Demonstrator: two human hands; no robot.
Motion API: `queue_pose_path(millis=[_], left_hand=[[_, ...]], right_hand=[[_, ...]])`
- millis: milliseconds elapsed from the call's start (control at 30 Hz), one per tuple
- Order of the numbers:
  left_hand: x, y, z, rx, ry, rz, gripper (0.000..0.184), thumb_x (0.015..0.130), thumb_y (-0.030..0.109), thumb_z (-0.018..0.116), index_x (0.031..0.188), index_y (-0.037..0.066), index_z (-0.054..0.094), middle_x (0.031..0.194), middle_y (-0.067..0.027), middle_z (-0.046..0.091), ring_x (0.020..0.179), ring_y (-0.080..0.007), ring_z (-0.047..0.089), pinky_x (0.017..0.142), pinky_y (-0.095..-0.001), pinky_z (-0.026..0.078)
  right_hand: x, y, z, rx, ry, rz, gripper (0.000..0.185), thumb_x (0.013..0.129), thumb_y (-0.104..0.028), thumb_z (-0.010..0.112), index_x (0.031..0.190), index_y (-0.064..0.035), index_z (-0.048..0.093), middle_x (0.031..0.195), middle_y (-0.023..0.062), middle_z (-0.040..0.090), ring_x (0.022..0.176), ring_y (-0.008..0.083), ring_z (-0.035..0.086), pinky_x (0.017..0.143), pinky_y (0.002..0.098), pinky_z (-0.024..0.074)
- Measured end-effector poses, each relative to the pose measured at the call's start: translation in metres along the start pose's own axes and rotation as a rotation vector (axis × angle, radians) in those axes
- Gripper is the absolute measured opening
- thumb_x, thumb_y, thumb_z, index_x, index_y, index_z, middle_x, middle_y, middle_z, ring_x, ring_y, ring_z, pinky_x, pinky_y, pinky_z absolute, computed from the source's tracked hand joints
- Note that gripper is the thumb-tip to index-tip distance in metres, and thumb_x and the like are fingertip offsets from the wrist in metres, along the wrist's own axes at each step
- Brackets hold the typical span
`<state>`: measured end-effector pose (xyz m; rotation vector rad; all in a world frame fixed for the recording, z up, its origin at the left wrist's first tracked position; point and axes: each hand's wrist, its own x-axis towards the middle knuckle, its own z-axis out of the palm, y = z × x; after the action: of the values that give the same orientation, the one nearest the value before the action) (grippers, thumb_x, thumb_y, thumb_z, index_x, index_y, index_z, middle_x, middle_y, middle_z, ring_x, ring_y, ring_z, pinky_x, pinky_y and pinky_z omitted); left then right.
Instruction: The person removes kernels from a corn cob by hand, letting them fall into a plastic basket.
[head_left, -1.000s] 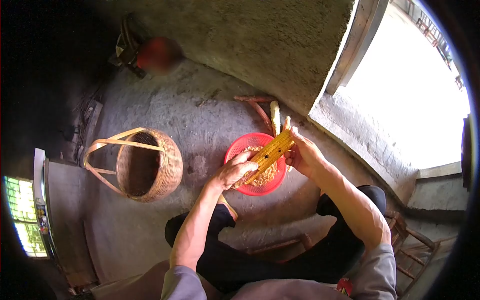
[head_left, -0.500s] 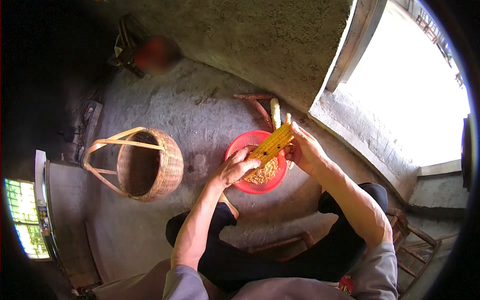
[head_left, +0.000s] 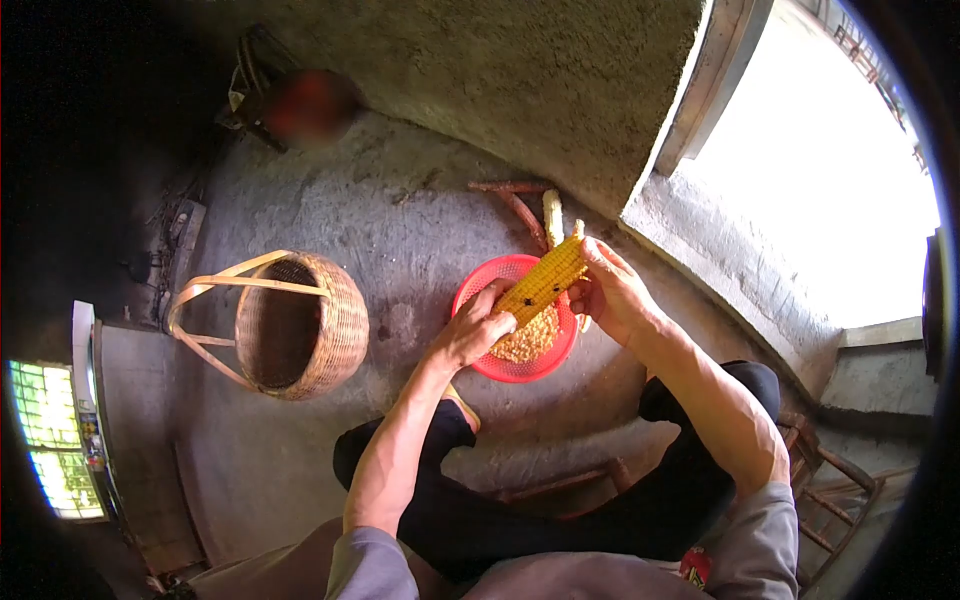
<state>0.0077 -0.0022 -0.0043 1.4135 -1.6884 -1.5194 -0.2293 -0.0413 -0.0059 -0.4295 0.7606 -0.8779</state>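
Note:
A yellow corn cob (head_left: 545,281) with a few dark spots is held slantwise between my two hands. My left hand (head_left: 476,328) is closed round its lower left end, the thumb lying along the kernels. At the upper right end, my right hand (head_left: 611,292) grips the cob between thumb and fingers. Directly beneath is a red plastic basket (head_left: 500,268) with loose corn kernels (head_left: 528,338) in it. The cob and my hands hide part of the basket.
Several stripped cobs (head_left: 553,215) lie on the concrete floor beyond the basket, near the wall. A woven bamboo basket (head_left: 345,325) with a tall handle rests on its side at the left. On the right are a doorway ledge (head_left: 740,250) and a wooden chair (head_left: 835,490).
The cob and both hands stay nearly where they were. My left hand's fingers and thumb have shifted slightly along the cob's lower end.

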Motion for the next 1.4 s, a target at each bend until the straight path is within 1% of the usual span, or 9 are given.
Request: queue_pose_path(millis=[400, 733, 800, 933, 1100, 1200, 1267, 1300, 1400], left_hand=[[0.002, 0.009, 0.006, 0.086, 0.157, 0.12, 0.051, 0.077, 0.015, 0.05, 0.126, -0.001, 0.05, 0.113, -0.0208, 0.06, 0.111, -0.0315, 0.058, 0.097, -0.038, 0.044], [0.005, 0.005, 0.01, -0.228, 0.093, -0.089, 0.046, 0.08, 0.016, 0.051, 0.123, -0.001, 0.052, 0.107, -0.0132, 0.062, 0.099, -0.0225, 0.06, 0.088, -0.0353, 0.047], [0.005, 0.006, 0.013, -0.244, 0.154, -0.117, 0.044, 0.081, 0.018, 0.051, 0.122, 0.0, 0.052, 0.103, -0.0108, 0.061, 0.094, -0.0205, 0.059, 0.084, -0.0334, 0.047], [0.004, 0.01, 0.017, -0.122, 0.178, -0.126, 0.044, 0.082, 0.02, 0.051, 0.121, 0.0, 0.052, 0.102, -0.0102, 0.061, 0.092, -0.0197, 0.059, 0.081, -0.0325, 0.047], [0.007, 0.017, 0.021, -0.172, 0.14, -0.103, 0.046, 0.082, 0.021, 0.052, 0.121, -0.003, 0.052, 0.104, -0.0118, 0.061, 0.094, -0.0193, 0.059, 0.083, -0.032, 0.047], [0.014, 0.008, 0.02, -0.293, 0.169, -0.062, 0.046, 0.081, 0.018, 0.054, 0.121, -0.004, 0.052, 0.104, -0.0109, 0.061, 0.095, -0.0183, 0.059, 0.085, -0.0315, 0.047], [0.013, 0.012, 0.017, -0.421, 0.163, -0.076, 0.048, 0.08, 0.017, 0.056, 0.124, -0.003, 0.051, 0.114, -0.0127, 0.06, 0.105, -0.0201, 0.058, 0.092, -0.0314, 0.046], [0.013, 0.01, 0.014, -0.438, 0.168, -0.047, 0.05, 0.081, 0.015, 0.054, 0.127, -0.003, 0.047, 0.115, -0.0125, 0.059, 0.103, -0.0202, 0.058, 0.089, -0.0316, 0.049], [0.006, 0.023, 0.008, -0.518, 0.203, -0.035, 0.047, 0.083, 0.021, 0.053, 0.126, 0.003, 0.048, 0.104, -0.0092, 0.061, 0.077, -0.0155, 0.061, 0.066, -0.0282, 0.053]], right_hand=[[-0.004, -0.003, 0.008, -0.088, -0.075, -0.078, 0.045, 0.098, -0.039, 0.056, 0.133, -0.0122, 0.045, 0.096, 0.0024, 0.057, 0.068, 0.0106, 0.058, 0.059, 0.025, 0.0492], [-0.008, 0.004, 0.008, -0.041, 0.123, 0.055, 0.051, 0.092, -0.034, 0.067, 0.131, -0.0103, 0.046, 0.099, 0.0033, 0.058, 0.072, 0.0125, 0.06, 0.059, 0.0269, 0.051], [-0.015, 0.008, 0.014, -0.329, 0.019, 0.23, 0.038, 0.09, -0.03, 0.069, 0.118, -0.0074, 0.056, 0.098, 0.0016, 0.059, 0.067, 0.0112, 0.056, 0.055, 0.0255, 0.0493], [-0.014, 0.015, 0.017, -0.258, -0.045, 0.268, 0.029, 0.091, -0.025, 0.068, 0.113, -0.0077, 0.059, 0.092, 0.0022, 0.063, 0.064, 0.0089, 0.058, 0.054, 0.0225, 0.0499], [-0.013, 0.014, 0.011, -0.247, -0.084, 0.254, 0.038, 0.091, -0.036, 0.069, 0.114, -0.0079, 0.057, 0.097, 0.0046, 0.064, 0.066, 0.0098, 0.06, 0.056, 0.0239, 0.0511], [-0.012, 0.014, 0.003, -0.185, -0.219, 0.292, 0.068, 0.088, -0.065, 0.056, 0.124, -0.0082, 0.056, 0.111, 0.0079, 0.063, 0.075, 0.0142, 0.061, 0.061, 0.03, 0.0535], [-0.012, 0.004, 0.001, -0.028, -0.463, 0.42, 0.099, 0.078, -0.087, 0.033, 0.137, -0.009, 0.048, 0.129, 0.0118, 0.055, 0.091, 0.0195, 0.062, 0.069, 0.0341, 0.0549], [-0.011, 0.002, -0.001, -0.026, -0.567, 0.399, 0.119, 0.067, -0.096, 0.019, 0.144, -0.0076, 0.04, 0.141, 0.0148, 0.046, 0.104, 0.0243, 0.06, 0.075, 0.039, 0.0556], [-0.018, -0.004, -0.006, 0.128, -0.683, 0.37, 0.125, 0.063, -0.097, 0.021, 0.146, -0.0048, 0.036, 0.145, 0.0155, 0.042, 0.108, 0.0265, 0.059, 0.078, 0.0422, 0.0561]])
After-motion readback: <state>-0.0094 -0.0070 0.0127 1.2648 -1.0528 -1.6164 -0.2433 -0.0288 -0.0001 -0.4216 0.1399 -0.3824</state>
